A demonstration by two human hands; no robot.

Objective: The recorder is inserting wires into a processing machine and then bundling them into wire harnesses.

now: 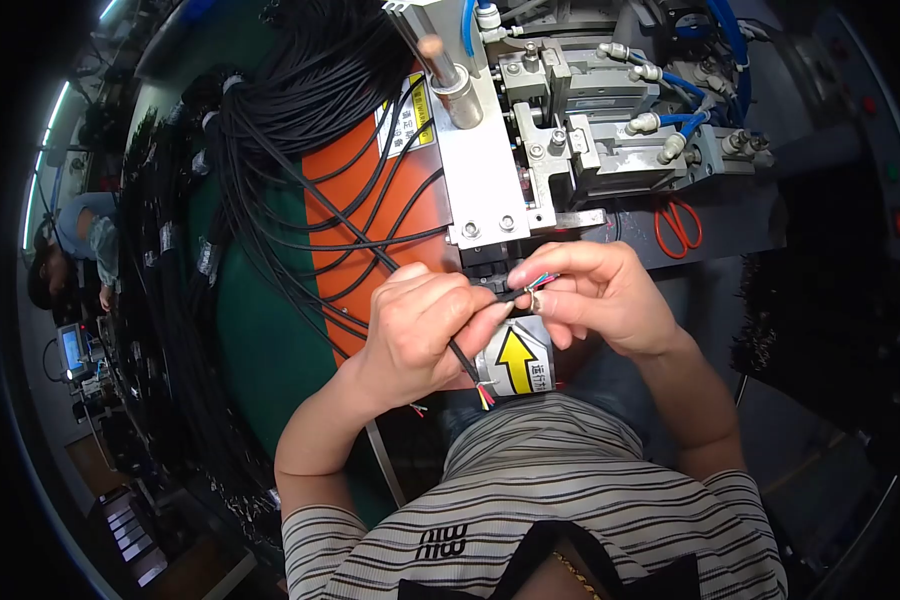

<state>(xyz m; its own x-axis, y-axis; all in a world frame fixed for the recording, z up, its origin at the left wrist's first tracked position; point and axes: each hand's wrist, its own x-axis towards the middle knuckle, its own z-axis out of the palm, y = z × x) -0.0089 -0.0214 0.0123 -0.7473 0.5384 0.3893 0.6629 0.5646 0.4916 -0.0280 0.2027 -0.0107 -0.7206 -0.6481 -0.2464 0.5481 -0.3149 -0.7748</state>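
Note:
In front of the machine, my left hand (415,325) is closed round a black cable (510,296), thumb and forefinger pinching it near its end. Thin coloured wires (543,281), blue and red among them, fan out from that end. My right hand (615,300) pinches the cable's tip just below these wires, thumb against fingers. A second black cable length (462,358) hangs below my left hand, its end showing yellow and red wires (485,396). The cables' course inside my left fist is hidden.
A metal press fixture (485,170) with pneumatic cylinders and blue hoses stands just beyond my hands. A large bundle of black cables (305,95) lies across an orange panel (335,200) at the left. Red-handled scissors (678,228) lie right. A person (85,235) is at far left.

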